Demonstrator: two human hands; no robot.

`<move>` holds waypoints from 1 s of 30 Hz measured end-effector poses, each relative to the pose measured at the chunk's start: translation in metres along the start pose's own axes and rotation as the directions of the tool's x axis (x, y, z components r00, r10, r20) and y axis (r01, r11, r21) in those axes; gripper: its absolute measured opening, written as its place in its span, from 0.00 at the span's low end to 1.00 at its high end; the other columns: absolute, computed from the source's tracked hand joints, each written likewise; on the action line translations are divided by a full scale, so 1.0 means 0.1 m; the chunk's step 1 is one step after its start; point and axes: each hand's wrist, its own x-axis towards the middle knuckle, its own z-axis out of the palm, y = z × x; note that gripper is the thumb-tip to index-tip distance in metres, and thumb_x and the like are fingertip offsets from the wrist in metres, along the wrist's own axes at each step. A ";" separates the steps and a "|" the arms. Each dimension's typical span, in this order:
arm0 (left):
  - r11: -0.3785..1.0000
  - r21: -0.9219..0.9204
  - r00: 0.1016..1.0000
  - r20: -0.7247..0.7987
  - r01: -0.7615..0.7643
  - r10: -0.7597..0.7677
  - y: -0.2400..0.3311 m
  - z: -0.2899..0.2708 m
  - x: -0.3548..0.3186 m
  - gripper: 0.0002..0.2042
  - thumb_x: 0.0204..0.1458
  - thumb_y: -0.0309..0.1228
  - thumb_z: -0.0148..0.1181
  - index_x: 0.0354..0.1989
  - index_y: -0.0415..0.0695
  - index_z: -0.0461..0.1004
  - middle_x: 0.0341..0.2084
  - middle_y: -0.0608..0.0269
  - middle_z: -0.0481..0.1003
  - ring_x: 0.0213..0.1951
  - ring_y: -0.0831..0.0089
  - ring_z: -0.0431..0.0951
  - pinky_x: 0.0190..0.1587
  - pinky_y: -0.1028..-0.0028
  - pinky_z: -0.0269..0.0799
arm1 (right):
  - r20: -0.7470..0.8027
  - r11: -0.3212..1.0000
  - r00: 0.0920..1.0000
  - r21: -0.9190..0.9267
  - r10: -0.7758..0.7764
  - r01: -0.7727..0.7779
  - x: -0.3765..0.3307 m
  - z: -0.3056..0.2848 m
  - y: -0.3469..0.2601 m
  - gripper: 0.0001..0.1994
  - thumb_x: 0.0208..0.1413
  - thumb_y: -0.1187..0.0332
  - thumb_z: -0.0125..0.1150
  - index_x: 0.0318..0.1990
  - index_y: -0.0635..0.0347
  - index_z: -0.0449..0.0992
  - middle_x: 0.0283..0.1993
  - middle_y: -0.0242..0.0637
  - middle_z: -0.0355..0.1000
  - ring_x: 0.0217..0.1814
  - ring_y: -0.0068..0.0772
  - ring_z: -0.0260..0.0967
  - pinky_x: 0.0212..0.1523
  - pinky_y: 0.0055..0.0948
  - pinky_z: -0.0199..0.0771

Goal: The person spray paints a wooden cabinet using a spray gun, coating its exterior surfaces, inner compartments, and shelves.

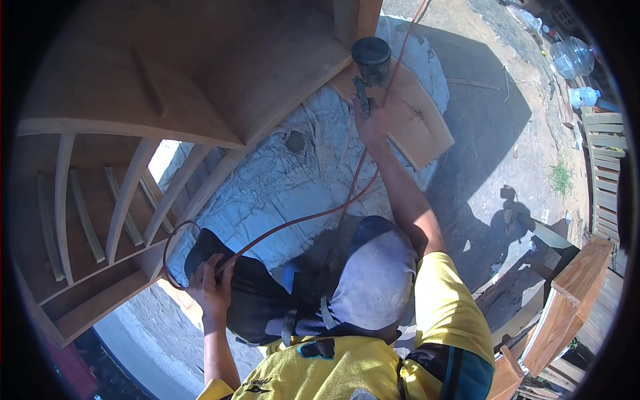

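Spray gun [369, 70]: rigid, top-heavy w/ full cup; right hand [371, 122] clamped on grip below cup. Hose [300, 220]: light, flexible; left hand [210, 288] closed around loop.

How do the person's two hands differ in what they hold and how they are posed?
The right hand reaches far forward gripping a spray gun; the left hand stays close in, holding the looped red hose. The right arm is outstretched, the left bent. Both are bare.
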 end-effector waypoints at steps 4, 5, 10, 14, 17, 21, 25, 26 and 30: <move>0.997 -0.026 0.997 -0.050 -0.067 0.066 -0.07 0.00 -0.04 0.14 0.56 0.41 0.73 0.46 0.48 0.81 0.27 0.63 0.79 0.27 0.58 0.79 0.31 0.59 0.70 | 0.019 0.998 0.998 -0.026 0.061 -0.061 0.03 -0.05 -0.02 0.28 0.66 0.42 0.61 0.43 0.65 0.83 0.34 0.63 0.80 0.40 0.66 0.81 0.41 0.55 0.78; 0.997 -0.025 0.997 -0.050 -0.066 0.065 -0.07 0.01 -0.04 0.14 0.56 0.41 0.73 0.46 0.48 0.82 0.27 0.63 0.79 0.28 0.58 0.79 0.31 0.59 0.70 | 0.008 0.996 0.998 -0.058 0.068 -0.068 0.01 -0.06 0.01 0.29 0.65 0.41 0.61 0.41 0.66 0.82 0.33 0.63 0.79 0.38 0.67 0.81 0.41 0.56 0.78; 0.998 -0.036 0.999 -0.022 -0.049 0.048 -0.03 0.02 -0.04 0.14 0.56 0.41 0.73 0.45 0.48 0.82 0.27 0.63 0.80 0.28 0.58 0.80 0.32 0.59 0.70 | 0.077 0.986 0.985 -0.070 0.157 -0.152 0.00 -0.16 0.13 0.31 0.64 0.38 0.60 0.41 0.66 0.83 0.35 0.63 0.80 0.42 0.66 0.80 0.44 0.53 0.77; 0.997 -0.049 0.998 -0.026 -0.058 0.056 0.12 0.09 0.13 0.14 0.56 0.41 0.73 0.45 0.47 0.82 0.28 0.62 0.80 0.29 0.58 0.81 0.32 0.59 0.71 | -0.039 0.991 0.990 0.015 0.137 -0.137 0.20 -0.31 0.33 0.28 0.65 0.43 0.61 0.41 0.66 0.83 0.32 0.63 0.79 0.39 0.67 0.80 0.43 0.54 0.78; 0.999 -0.038 0.998 -0.051 -0.029 0.027 0.18 -0.01 0.22 0.14 0.55 0.40 0.74 0.44 0.47 0.81 0.28 0.62 0.81 0.29 0.58 0.82 0.32 0.59 0.72 | -0.128 0.993 0.987 0.073 0.097 -0.088 0.33 -0.35 0.26 0.27 0.65 0.44 0.62 0.42 0.66 0.84 0.32 0.62 0.79 0.39 0.66 0.81 0.43 0.53 0.78; 0.999 0.030 0.999 -0.032 0.045 -0.044 0.21 -0.19 0.20 0.14 0.53 0.41 0.75 0.42 0.47 0.82 0.28 0.63 0.82 0.31 0.61 0.84 0.33 0.62 0.75 | 0.145 0.971 0.966 0.079 0.213 -0.226 0.14 -0.62 -0.43 0.25 0.65 0.48 0.64 0.51 0.65 0.84 0.42 0.55 0.84 0.46 0.54 0.84 0.47 0.47 0.79; 0.998 -0.050 0.998 0.030 -0.048 0.049 0.49 0.09 0.45 0.16 0.59 0.47 0.67 0.46 0.50 0.79 0.29 0.64 0.82 0.32 0.60 0.85 0.37 0.62 0.78 | 0.105 0.982 0.991 0.159 0.088 -0.105 0.11 -1.24 0.06 0.23 0.67 0.52 0.63 0.51 0.66 0.84 0.40 0.50 0.82 0.43 0.46 0.81 0.45 0.43 0.78; 0.996 -0.078 0.999 -0.011 -0.040 0.040 0.49 0.12 0.41 0.16 0.58 0.48 0.68 0.45 0.50 0.81 0.30 0.65 0.83 0.33 0.60 0.85 0.37 0.62 0.79 | 0.131 0.979 0.989 0.183 0.071 -0.094 0.10 -1.28 0.03 0.22 0.67 0.52 0.63 0.51 0.66 0.84 0.40 0.48 0.82 0.42 0.44 0.80 0.45 0.42 0.77; 0.999 -0.045 0.998 -0.062 -0.010 0.007 0.65 0.11 0.29 0.17 0.60 0.49 0.65 0.48 0.50 0.80 0.31 0.63 0.83 0.34 0.57 0.85 0.39 0.61 0.80 | 0.200 0.965 0.979 0.262 -0.030 -0.024 0.19 -1.46 -0.24 0.20 0.69 0.56 0.62 0.51 0.68 0.83 0.38 0.42 0.81 0.39 0.36 0.77 0.43 0.39 0.76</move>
